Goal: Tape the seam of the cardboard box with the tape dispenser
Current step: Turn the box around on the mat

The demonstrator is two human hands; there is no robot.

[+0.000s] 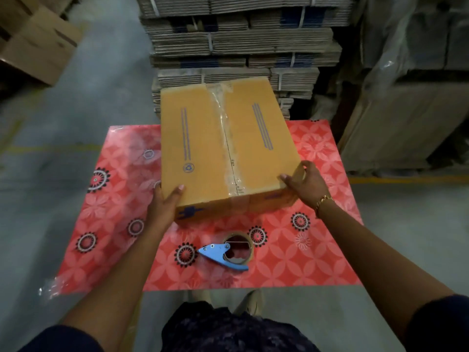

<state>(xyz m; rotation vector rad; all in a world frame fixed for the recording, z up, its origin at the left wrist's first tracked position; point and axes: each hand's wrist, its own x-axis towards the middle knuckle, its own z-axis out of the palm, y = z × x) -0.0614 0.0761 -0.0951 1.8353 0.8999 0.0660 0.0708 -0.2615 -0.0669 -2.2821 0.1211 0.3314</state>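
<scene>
A closed tan cardboard box (198, 138) with blue print stands on a red flowered table cover (291, 255). Clear tape (224, 125) runs along its centre seam from the far edge to the near edge. My left hand (165, 201) grips the box's near left corner, thumb on top. My right hand (305, 182) grips the near right corner, with a gold bracelet on its wrist. A blue tape dispenser (223, 255) holding a roll of clear tape lies flat on the cover, just in front of the box and apart from both hands.
Tall stacks of bundled flat cardboard (241, 41) rise right behind the table. Brown boxes (38, 44) sit on the floor at far left, wrapped pallets (411, 85) at right. Grey floor surrounds the table; my shoes (250, 301) show below its near edge.
</scene>
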